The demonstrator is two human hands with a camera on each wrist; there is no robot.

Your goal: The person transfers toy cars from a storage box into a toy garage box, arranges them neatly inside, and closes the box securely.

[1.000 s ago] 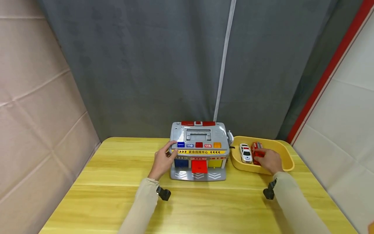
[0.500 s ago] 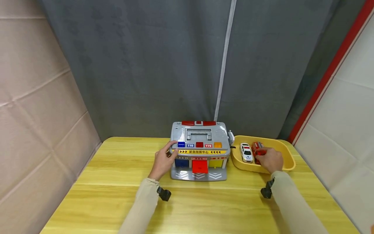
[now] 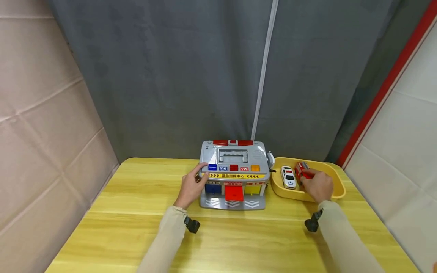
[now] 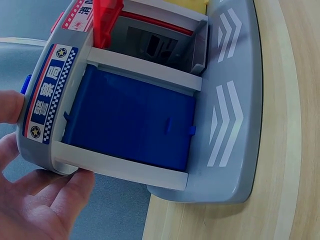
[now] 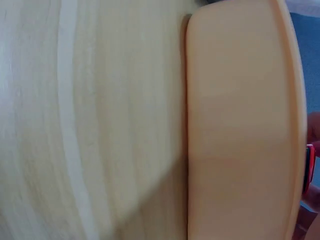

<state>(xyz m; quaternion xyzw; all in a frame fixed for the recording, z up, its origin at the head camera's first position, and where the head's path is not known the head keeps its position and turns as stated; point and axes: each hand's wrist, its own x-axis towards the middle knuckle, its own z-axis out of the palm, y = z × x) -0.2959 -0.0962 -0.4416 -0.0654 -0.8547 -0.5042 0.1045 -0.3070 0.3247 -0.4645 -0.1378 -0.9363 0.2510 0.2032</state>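
My left hand (image 3: 191,187) grips the front left corner of a grey toy emergency station (image 3: 233,159). In the left wrist view, fingers lie on both sides of its roof edge. The station's blue door (image 4: 131,117) is down, while the red door (image 3: 234,193) sticks out raised over the middle bay. My right hand (image 3: 319,185) reaches over the near rim of a yellow tray (image 3: 332,178) and pinches a red toy fire truck (image 3: 302,168). The right wrist view shows a bit of the red fire truck (image 5: 310,167) between fingers beyond the rim.
A white toy police car (image 3: 288,177) lies in the tray, left of the fire truck. The tray stands close to the station's right side on a wooden table (image 3: 239,242). A grey curtain (image 3: 170,83) hangs behind, with pale cloth walls (image 3: 44,132) at both sides.
My right hand has shifted slightly to the right, and the fire truck sits a little differently in its fingers. My left hand keeps its place on the station.
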